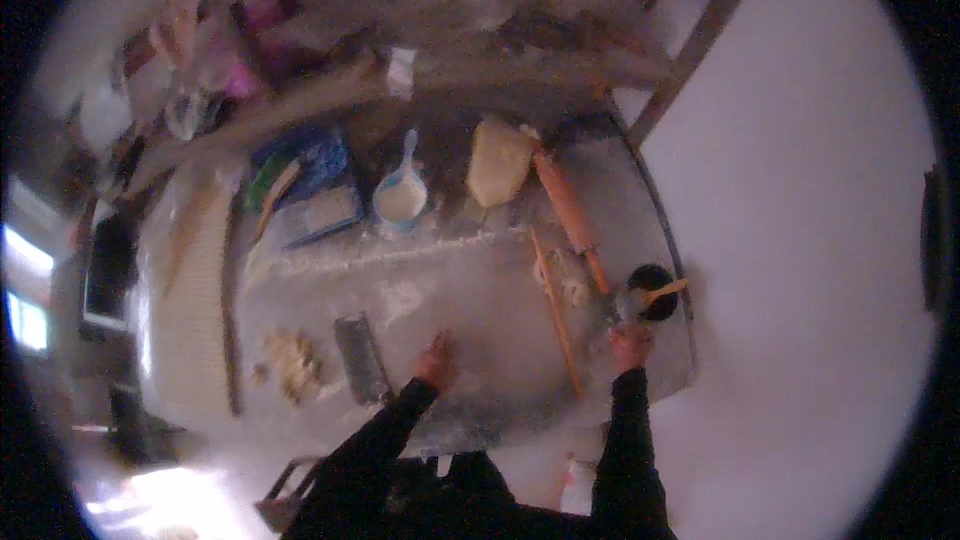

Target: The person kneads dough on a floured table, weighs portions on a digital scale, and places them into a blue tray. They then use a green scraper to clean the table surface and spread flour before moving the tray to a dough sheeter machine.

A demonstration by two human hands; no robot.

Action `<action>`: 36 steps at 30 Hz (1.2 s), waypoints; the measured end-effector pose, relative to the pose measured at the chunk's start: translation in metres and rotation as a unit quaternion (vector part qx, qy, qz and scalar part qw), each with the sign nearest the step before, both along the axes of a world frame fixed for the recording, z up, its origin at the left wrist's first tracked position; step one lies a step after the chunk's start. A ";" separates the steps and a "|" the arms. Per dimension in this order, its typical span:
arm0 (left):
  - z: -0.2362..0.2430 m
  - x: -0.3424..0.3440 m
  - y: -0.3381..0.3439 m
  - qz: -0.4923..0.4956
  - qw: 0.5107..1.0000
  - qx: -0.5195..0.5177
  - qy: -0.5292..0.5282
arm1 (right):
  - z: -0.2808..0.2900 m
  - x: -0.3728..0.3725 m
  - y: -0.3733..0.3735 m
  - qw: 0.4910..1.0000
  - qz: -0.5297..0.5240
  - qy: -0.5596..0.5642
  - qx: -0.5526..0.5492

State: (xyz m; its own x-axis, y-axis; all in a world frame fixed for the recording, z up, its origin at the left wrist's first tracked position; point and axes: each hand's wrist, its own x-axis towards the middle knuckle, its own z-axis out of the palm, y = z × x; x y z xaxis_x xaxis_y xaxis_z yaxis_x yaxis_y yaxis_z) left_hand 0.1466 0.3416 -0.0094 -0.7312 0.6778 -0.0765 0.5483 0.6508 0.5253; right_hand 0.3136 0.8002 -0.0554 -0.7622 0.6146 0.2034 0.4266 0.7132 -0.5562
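In the head view, the right hand (631,347) meets a blurred greyish object (628,306) beside a dark bowl (656,313); its grip is unclear. The left hand (437,362), finger spread indistinct, is at the floury table (490,310), right of a dark rectangular blade (359,352).

The rolling pin (566,202) lies on the table (490,340), left of the bowl (664,310)

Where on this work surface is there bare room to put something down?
Open, flour-dusted surface lies between the left hand and thin stick; another patch lies between the thick rolling pin and right table edge. Crowded: around the right hand and dark bowl.
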 end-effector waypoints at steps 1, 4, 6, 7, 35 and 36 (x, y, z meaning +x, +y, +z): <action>0.012 -0.001 0.012 -0.031 0.997 -0.056 0.036 | -0.006 0.000 0.034 0.985 -0.022 0.028 -0.171; 0.013 -0.008 0.009 -0.002 0.996 0.041 -0.082 | -0.012 -0.049 0.073 0.889 -0.028 0.103 -0.445; 0.005 -0.015 0.006 0.000 0.994 0.056 -0.094 | -0.005 -0.077 0.078 0.939 -0.001 0.165 -0.300; 0.002 -0.016 0.004 -0.020 0.999 -0.019 -0.034 | 0.000 -0.087 0.072 0.969 0.004 0.130 -0.209; 0.051 -0.389 -0.321 0.343 0.779 0.491 -0.186 | 0.042 -0.202 -0.346 0.974 0.142 -0.088 0.153; 0.063 -0.382 -0.294 0.366 0.757 0.503 -0.197 | 0.045 -0.201 -0.340 0.973 0.129 -0.105 0.157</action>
State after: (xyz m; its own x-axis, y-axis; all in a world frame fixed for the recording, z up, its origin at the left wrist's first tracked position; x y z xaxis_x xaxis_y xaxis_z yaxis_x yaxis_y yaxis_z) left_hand -0.2352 0.0478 0.0533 -0.9941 -0.0384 -0.1012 -0.0951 -0.1351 0.9863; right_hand 0.1124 0.4606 -0.0108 -0.9279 0.3304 0.1728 0.2924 0.9324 -0.2127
